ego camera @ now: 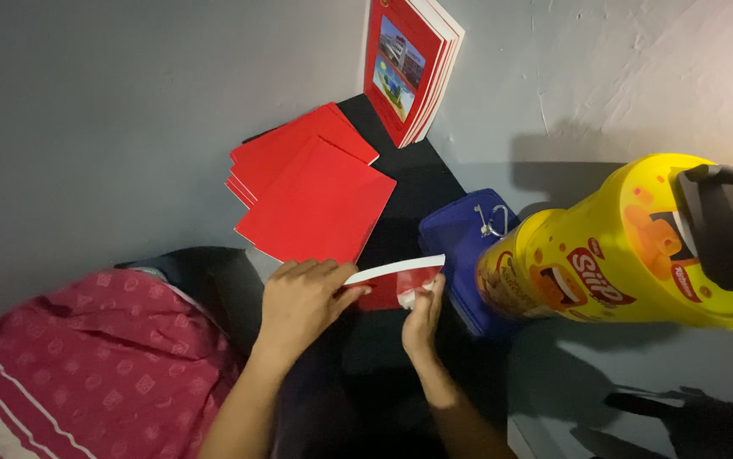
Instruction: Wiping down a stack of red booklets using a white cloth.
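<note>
My left hand (300,299) and my right hand (423,316) both grip one red sheet of paper (396,280) with a white underside, bent between them over a black surface (400,183). The left hand pinches its left end and the right hand pinches its right edge. Just beyond the hands lies a stack of red paper sheets (315,189). A blue box (460,242) sits immediately right of the held sheet.
Several red-covered booklets (407,64) lean against the wall at the back. A big yellow cylindrical container (630,246) lies on its side at the right, with a black clamp (719,217) on it. A red patterned cloth (94,357) covers the lower left.
</note>
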